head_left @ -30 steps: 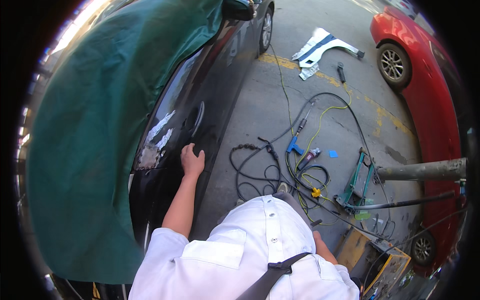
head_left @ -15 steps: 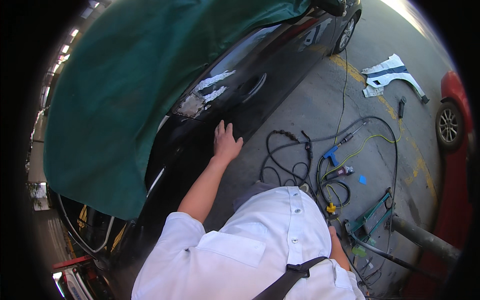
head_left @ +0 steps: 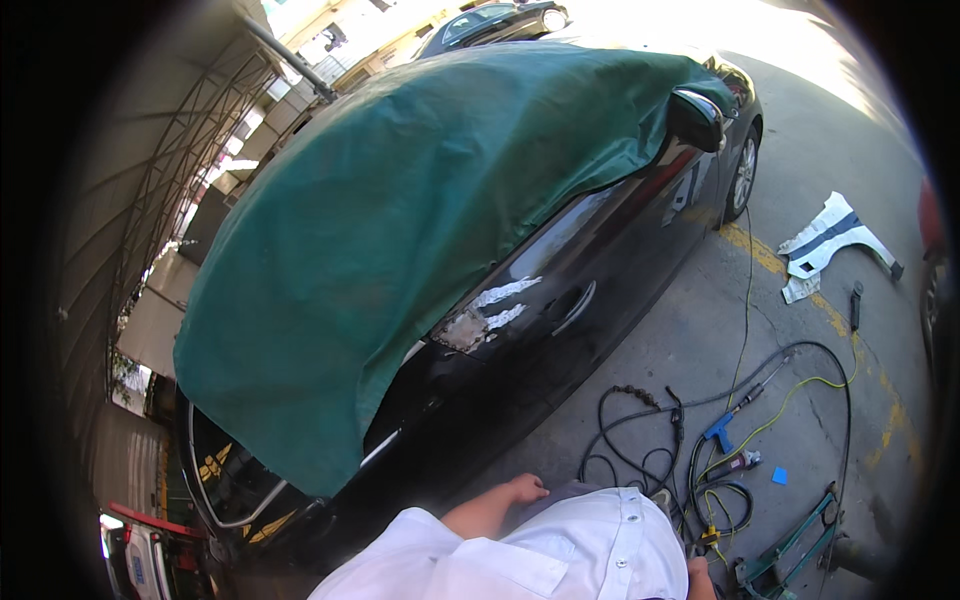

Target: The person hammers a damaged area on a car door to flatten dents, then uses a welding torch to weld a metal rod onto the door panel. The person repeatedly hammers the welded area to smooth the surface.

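A black car [head_left: 560, 345] stands in front of me, most of its roof and windows under a green cover [head_left: 400, 220]. On its door, beside the handle [head_left: 574, 307], is a scraped patch [head_left: 464, 331] with white smears. My left hand [head_left: 527, 488] hangs low between the car's side and my shirt, touching neither the door nor the cover; its fingers are curled in and nothing shows in them. At the lower edge, by my right side, only part of my right hand [head_left: 702, 580] shows, and its fingers are hidden.
Right of me, hoses [head_left: 640, 460], a blue gun-shaped tool [head_left: 719, 432], a grinder-like power tool [head_left: 742, 462] and a green metal frame [head_left: 790, 550] lie on the concrete. Farther off lies a white fender panel [head_left: 838, 240]. A red car [head_left: 932, 215] stands at the right edge.
My left hand has drawn back from near the car's door to my side, its spread fingers now curled. The view has tilted up and swung left, showing more of the covered car.
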A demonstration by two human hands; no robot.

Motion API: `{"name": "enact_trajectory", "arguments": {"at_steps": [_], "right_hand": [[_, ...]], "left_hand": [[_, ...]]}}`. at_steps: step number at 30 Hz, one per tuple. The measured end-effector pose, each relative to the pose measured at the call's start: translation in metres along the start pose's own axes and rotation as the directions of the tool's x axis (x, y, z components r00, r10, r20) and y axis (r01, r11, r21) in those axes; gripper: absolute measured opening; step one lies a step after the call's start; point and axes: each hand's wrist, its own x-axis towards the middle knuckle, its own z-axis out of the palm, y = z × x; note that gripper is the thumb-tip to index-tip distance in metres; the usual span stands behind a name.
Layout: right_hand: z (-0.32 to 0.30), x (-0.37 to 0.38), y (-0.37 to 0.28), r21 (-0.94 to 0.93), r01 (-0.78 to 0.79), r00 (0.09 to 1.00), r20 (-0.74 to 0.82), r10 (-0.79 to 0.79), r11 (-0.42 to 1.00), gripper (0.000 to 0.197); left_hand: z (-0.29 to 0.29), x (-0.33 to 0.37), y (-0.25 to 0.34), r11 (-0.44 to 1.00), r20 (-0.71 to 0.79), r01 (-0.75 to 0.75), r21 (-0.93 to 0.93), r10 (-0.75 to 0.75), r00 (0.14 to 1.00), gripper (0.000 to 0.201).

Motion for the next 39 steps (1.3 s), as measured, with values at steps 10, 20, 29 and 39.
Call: {"name": "enact_trajectory", "arguments": {"at_steps": [10,20,29,39], "right_hand": [[0.037,0.011,0.032,0.387,-0.2,0.98,0.089,0.18,0.9,0.041],[-0.02,0.045,0.093,0.163,-0.134,0.989,-0.033,0.141,0.977,0.037],[-0.119,-0.027,0.06,0.606,-0.328,0.751,-0.299,0.589,0.725,0.029],[-0.217,0.084,-0.063,0.756,-0.156,0.863,-0.208,0.461,0.635,0.034]], "left_hand": [[-0.047,0.007,-0.035,0.991,-0.195,-0.058,-0.117,0.035,0.98,0.031],[-0.099,0.02,0.105,0.961,-0.207,-0.076,-0.265,0.02,0.978,0.035],[-0.121,0.084,0.183,0.983,-0.05,-0.031,0.18,0.04,0.998,0.038],[-0.17,0.357,0.41,0.96,0.165,-0.217,0.179,0.188,0.968,0.04]]}}
